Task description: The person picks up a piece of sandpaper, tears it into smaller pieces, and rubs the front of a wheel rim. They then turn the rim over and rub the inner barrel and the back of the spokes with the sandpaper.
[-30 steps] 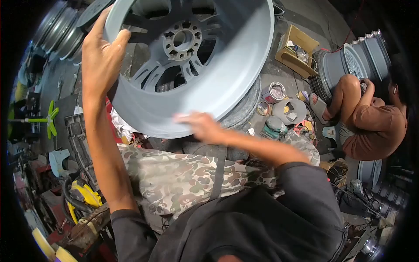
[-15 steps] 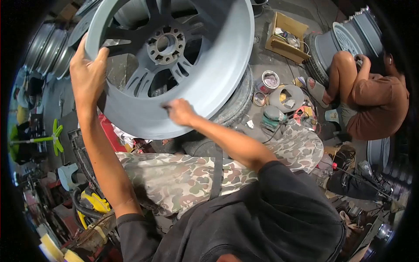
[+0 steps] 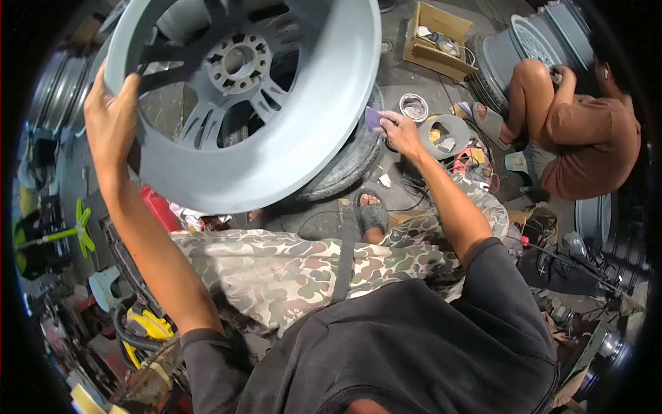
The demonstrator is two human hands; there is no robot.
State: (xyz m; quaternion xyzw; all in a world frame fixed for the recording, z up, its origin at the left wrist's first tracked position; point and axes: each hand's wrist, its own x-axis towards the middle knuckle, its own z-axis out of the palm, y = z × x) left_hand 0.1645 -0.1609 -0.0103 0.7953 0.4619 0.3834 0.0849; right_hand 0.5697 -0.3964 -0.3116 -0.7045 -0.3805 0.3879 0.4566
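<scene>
A large grey wheel rim (image 3: 276, 165) is tilted up in front of me, its spokes and hub facing me. My left hand (image 3: 110, 124) grips the rim's left edge, thumb on the near side and fingers behind. My right hand (image 3: 403, 132) is just off the rim's right edge, pinching a small flat purple piece of sandpaper (image 3: 373, 119). Below and behind the rim lies a black tyre (image 3: 345, 169). Close to my right hand stand an open can (image 3: 414, 107) of pale paste and a grey round tub (image 3: 445, 136).
A cardboard box (image 3: 439, 41) with small items sits at the upper right. Further right, a person in a brown shirt (image 3: 593, 152) crouches beside stacked rims (image 3: 534, 45). More rims (image 3: 58, 96) stand at left, near a green star-shaped base (image 3: 83, 228) and a yellow-black tool (image 3: 148, 323).
My right hand has moved right, from the rim's inner surface to beyond its outer edge, still pinching the sandpaper. The rim and my left hand appear shifted slightly left and up.
</scene>
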